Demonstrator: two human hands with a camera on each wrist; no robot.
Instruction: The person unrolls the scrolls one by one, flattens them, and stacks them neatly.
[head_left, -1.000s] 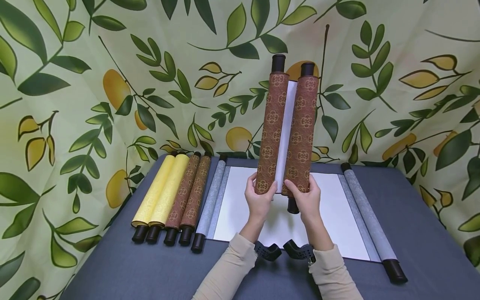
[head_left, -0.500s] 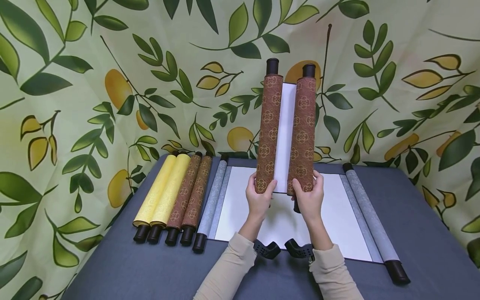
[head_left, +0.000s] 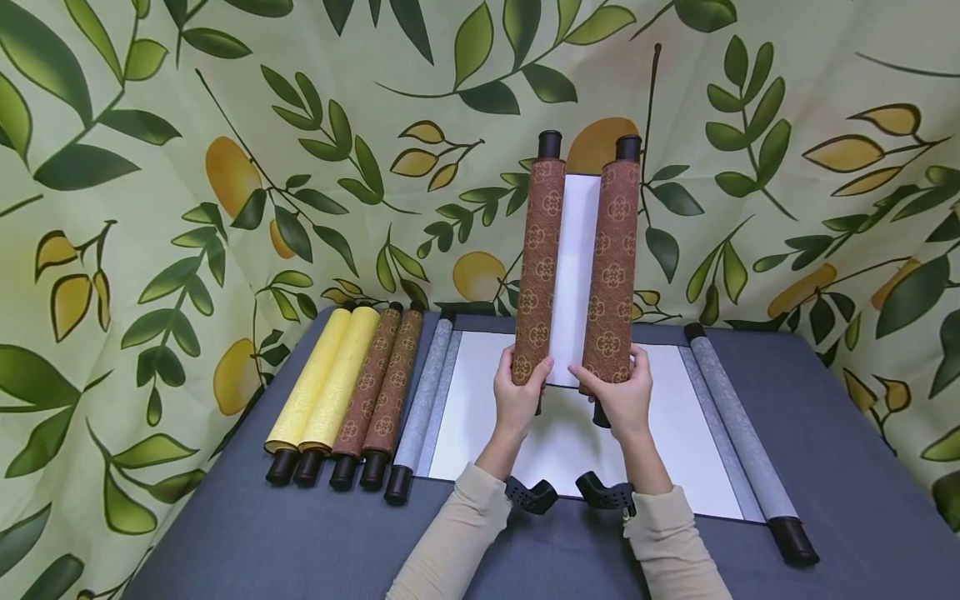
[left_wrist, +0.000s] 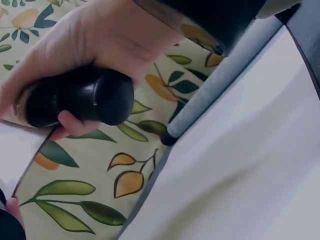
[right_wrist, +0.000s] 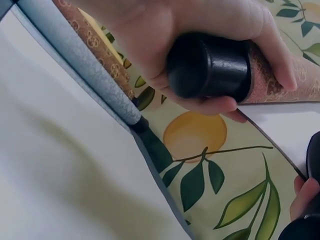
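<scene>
A reddish-brown scroll (head_left: 613, 275) with gold flower patterns and black rod ends is held upright above the table, partly unrolled. Between its two rolls shows a narrow strip of white paper (head_left: 574, 283). My left hand (head_left: 519, 396) grips the lower end of the left roll, thumb in front. The right hand (head_left: 624, 398) grips the right roll the same way. In the left wrist view a black rod end (left_wrist: 82, 97) sits inside the left hand's curled fingers. In the right wrist view the other black knob (right_wrist: 210, 65) lies in the right palm.
Below the hands an unrolled blue-grey scroll (head_left: 480, 417) lies on the dark blue tablecloth (head_left: 315, 550), its right roller (head_left: 742, 433) toward the table's right. To its left lie two yellow scrolls (head_left: 337, 383) and two brown scrolls (head_left: 392, 383). A leaf-patterned cloth (head_left: 337, 242) hangs behind.
The two rolls of the brown scroll have moved farther apart, so the white strip between them is wider. The held scroll sits slightly lower, and the right hand has shifted right.
</scene>
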